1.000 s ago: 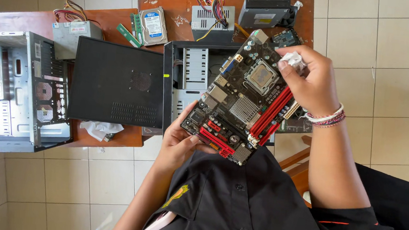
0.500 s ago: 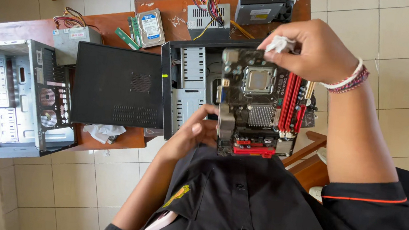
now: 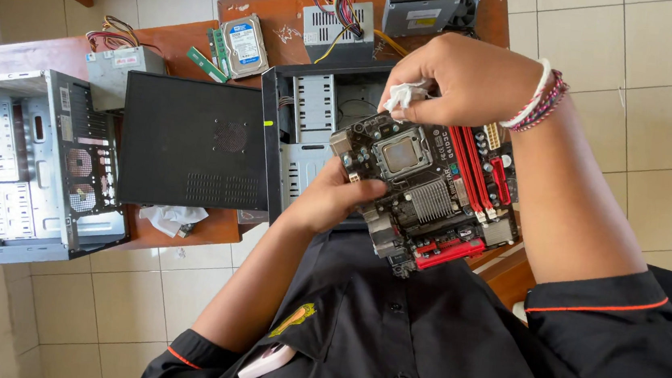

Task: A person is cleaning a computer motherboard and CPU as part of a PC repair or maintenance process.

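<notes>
Above the person's lap, the left hand (image 3: 333,201) grips the near left edge of a motherboard (image 3: 425,193), fingers curled round its rim, holding it tilted over the open black computer case (image 3: 309,122). The right hand (image 3: 463,82) is closed, pinching a small white wad of tissue (image 3: 403,98) against the board's upper edge, just beside the metal processor socket (image 3: 401,154). Red memory slots (image 3: 472,164) run along the board's right side. Beyond, on the brown table (image 3: 274,21), lie a hard drive (image 3: 243,45) and a grey power supply (image 3: 336,27); a bare silver case (image 3: 27,158) stands well to the left.
</notes>
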